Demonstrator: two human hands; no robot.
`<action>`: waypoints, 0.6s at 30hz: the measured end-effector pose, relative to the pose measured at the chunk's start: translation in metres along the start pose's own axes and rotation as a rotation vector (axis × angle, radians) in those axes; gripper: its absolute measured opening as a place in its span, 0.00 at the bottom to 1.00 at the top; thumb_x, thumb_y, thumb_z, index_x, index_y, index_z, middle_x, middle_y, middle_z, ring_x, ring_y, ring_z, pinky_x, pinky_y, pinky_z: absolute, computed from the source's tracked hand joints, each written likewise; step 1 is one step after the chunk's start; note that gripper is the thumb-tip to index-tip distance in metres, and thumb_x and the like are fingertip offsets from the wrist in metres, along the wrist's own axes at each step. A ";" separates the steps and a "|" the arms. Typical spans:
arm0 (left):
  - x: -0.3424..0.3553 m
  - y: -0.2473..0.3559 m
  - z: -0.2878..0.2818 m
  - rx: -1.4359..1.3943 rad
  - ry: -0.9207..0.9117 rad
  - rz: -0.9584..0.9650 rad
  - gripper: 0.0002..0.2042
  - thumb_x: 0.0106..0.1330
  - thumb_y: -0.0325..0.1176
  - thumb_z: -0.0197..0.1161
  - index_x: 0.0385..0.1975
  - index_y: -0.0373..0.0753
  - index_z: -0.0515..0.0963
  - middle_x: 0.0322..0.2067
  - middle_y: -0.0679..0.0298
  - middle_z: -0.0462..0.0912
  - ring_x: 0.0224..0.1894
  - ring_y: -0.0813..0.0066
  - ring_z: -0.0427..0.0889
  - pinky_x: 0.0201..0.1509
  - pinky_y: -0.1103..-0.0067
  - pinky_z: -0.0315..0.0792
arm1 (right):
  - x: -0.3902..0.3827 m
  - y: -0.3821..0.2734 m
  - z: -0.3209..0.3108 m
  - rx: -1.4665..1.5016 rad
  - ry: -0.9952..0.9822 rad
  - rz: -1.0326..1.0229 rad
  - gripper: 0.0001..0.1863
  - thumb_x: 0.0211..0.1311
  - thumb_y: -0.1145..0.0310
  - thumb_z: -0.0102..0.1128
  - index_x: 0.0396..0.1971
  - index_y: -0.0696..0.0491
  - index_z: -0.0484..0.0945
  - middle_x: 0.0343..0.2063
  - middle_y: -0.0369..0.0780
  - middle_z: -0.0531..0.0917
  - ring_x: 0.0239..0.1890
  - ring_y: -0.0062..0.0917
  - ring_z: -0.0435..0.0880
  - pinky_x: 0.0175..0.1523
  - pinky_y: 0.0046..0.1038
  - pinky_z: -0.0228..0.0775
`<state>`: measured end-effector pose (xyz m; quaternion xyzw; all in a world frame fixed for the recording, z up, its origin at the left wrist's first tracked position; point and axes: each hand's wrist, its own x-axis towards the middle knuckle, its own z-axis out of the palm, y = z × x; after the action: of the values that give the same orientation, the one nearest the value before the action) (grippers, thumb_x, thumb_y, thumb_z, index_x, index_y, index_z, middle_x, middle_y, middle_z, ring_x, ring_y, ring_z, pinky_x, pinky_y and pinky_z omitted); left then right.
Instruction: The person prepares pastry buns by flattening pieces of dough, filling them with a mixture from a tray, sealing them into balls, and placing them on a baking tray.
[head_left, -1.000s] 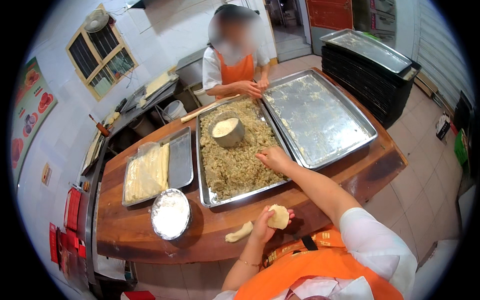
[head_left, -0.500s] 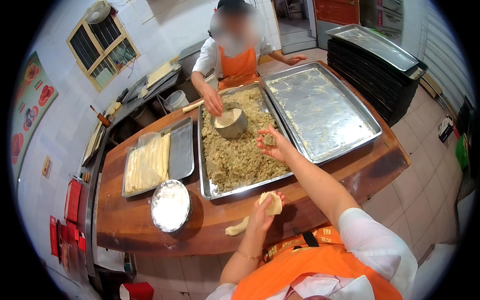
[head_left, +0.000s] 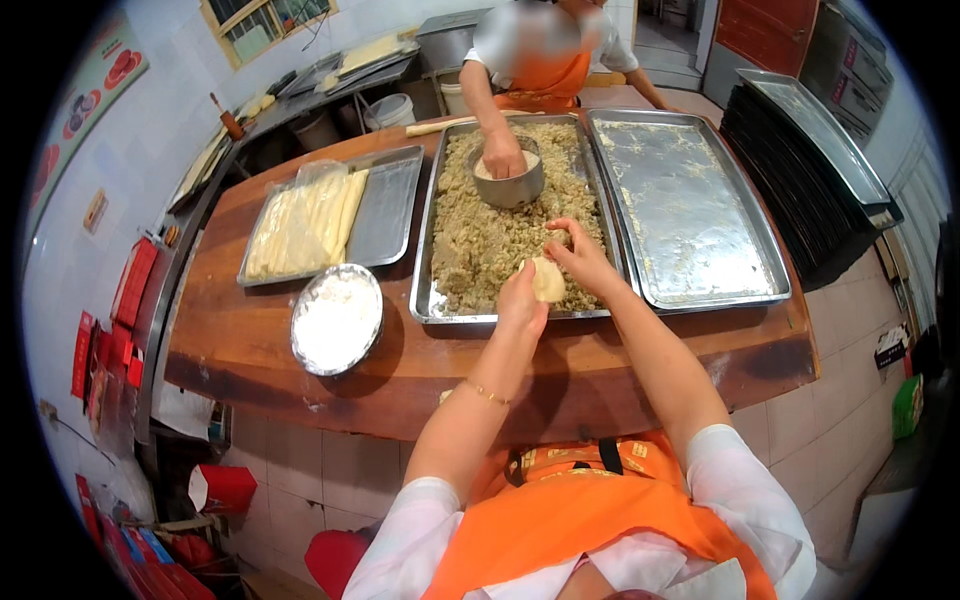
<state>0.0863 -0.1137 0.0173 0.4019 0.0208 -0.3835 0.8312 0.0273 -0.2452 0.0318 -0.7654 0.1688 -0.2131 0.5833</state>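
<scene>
My left hand (head_left: pixel 520 302) grips a flattened round of pale dough (head_left: pixel 548 281) at the near edge of the large filling tray (head_left: pixel 470 318). Close by on its right, my right hand (head_left: pixel 588 266) is curled with thumb and fingers around a small clump of crumbly filling (head_left: pixel 559 238); the clump blends with the same yellow-brown filling (head_left: pixel 470 250) heaped behind it. On that heap sits a round metal bowl (head_left: pixel 512 190) of pale grains, and a co-worker's hand (head_left: pixel 503 155) reaches into it. My left forearm mostly hides a dough piece (head_left: pixel 445 397) on the table.
Left of the filling stand a bowl of white flour (head_left: pixel 338 318) and a tray (head_left: pixel 390 215) with long dough strips (head_left: pixel 310 225) under plastic. A greasy metal tray (head_left: pixel 700 215) lies at the right. Beyond the wooden table (head_left: pixel 250 350) rises a stack of dark trays (head_left: pixel 785 175).
My left hand has lifted the dough round forward to the filling tray. My right hand has come beside it. The co-worker's hand has gone down into the metal bowl. The view has shifted.
</scene>
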 end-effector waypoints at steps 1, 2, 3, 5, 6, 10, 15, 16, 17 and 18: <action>0.006 -0.001 0.005 -0.055 -0.005 -0.013 0.15 0.80 0.36 0.47 0.56 0.31 0.69 0.52 0.54 0.77 0.54 0.61 0.80 0.61 0.64 0.76 | -0.002 -0.003 0.002 -0.026 0.015 -0.093 0.18 0.68 0.62 0.60 0.55 0.51 0.74 0.45 0.39 0.83 0.45 0.26 0.81 0.53 0.34 0.72; 0.011 -0.002 0.010 -0.110 -0.010 -0.026 0.16 0.81 0.37 0.45 0.57 0.31 0.68 0.54 0.53 0.76 0.55 0.61 0.79 0.62 0.63 0.75 | -0.005 -0.006 0.006 -0.051 0.029 -0.187 0.19 0.67 0.63 0.60 0.55 0.51 0.74 0.47 0.40 0.83 0.49 0.29 0.81 0.56 0.37 0.70; 0.014 -0.001 0.012 -0.166 -0.016 -0.038 0.17 0.82 0.38 0.43 0.58 0.32 0.67 0.56 0.53 0.75 0.57 0.60 0.78 0.63 0.63 0.74 | -0.008 -0.009 0.009 -0.075 0.042 -0.280 0.19 0.67 0.63 0.61 0.55 0.51 0.75 0.49 0.41 0.83 0.52 0.32 0.81 0.60 0.41 0.68; 0.011 0.001 0.026 -0.248 -0.049 -0.083 0.17 0.82 0.39 0.41 0.59 0.33 0.66 0.58 0.54 0.73 0.59 0.61 0.75 0.64 0.62 0.73 | -0.019 -0.008 0.010 -0.378 0.091 -0.446 0.20 0.66 0.63 0.61 0.56 0.50 0.75 0.52 0.43 0.82 0.56 0.35 0.78 0.64 0.43 0.64; 0.007 0.002 0.030 -0.287 -0.063 -0.104 0.18 0.82 0.40 0.40 0.60 0.34 0.65 0.58 0.54 0.71 0.61 0.61 0.74 0.64 0.61 0.73 | -0.023 -0.007 0.010 -0.528 0.113 -0.528 0.20 0.65 0.64 0.62 0.56 0.50 0.75 0.54 0.44 0.81 0.58 0.37 0.77 0.65 0.45 0.62; 0.005 0.004 0.019 -0.276 -0.054 -0.124 0.17 0.81 0.41 0.46 0.57 0.34 0.68 0.55 0.55 0.74 0.56 0.66 0.76 0.60 0.66 0.75 | -0.029 -0.019 -0.007 -0.643 -0.003 -0.461 0.17 0.62 0.72 0.62 0.52 0.51 0.81 0.56 0.45 0.76 0.60 0.38 0.71 0.67 0.42 0.60; 0.021 -0.007 -0.001 -0.088 -0.213 -0.005 0.13 0.78 0.35 0.52 0.52 0.32 0.73 0.47 0.58 0.79 0.48 0.66 0.80 0.54 0.69 0.76 | -0.025 -0.026 -0.003 -0.184 0.039 -0.202 0.14 0.56 0.77 0.71 0.44 0.56 0.83 0.35 0.38 0.83 0.31 0.19 0.82 0.37 0.22 0.76; 0.024 -0.010 -0.004 -0.079 -0.218 0.026 0.13 0.78 0.34 0.52 0.51 0.32 0.74 0.46 0.59 0.80 0.47 0.66 0.80 0.52 0.70 0.76 | -0.027 -0.027 0.000 -0.207 0.042 -0.219 0.13 0.56 0.77 0.71 0.43 0.56 0.83 0.35 0.38 0.83 0.32 0.19 0.83 0.38 0.22 0.77; 0.027 -0.011 -0.010 -0.074 -0.241 0.047 0.13 0.78 0.34 0.52 0.52 0.32 0.73 0.46 0.59 0.80 0.46 0.66 0.80 0.52 0.70 0.77 | -0.030 -0.029 0.003 -0.231 0.045 -0.235 0.13 0.56 0.77 0.71 0.42 0.57 0.82 0.35 0.38 0.82 0.32 0.20 0.83 0.38 0.23 0.77; 0.029 -0.011 -0.015 -0.069 -0.264 0.069 0.13 0.78 0.33 0.52 0.53 0.31 0.73 0.46 0.59 0.80 0.46 0.66 0.80 0.51 0.71 0.77 | -0.032 -0.032 0.006 -0.255 0.047 -0.253 0.12 0.56 0.77 0.71 0.41 0.57 0.82 0.35 0.39 0.82 0.32 0.20 0.84 0.38 0.23 0.78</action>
<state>0.1037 -0.1256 -0.0102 0.3194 -0.0892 -0.4034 0.8528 0.0033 -0.2157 0.0570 -0.8431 0.1105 -0.2793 0.4461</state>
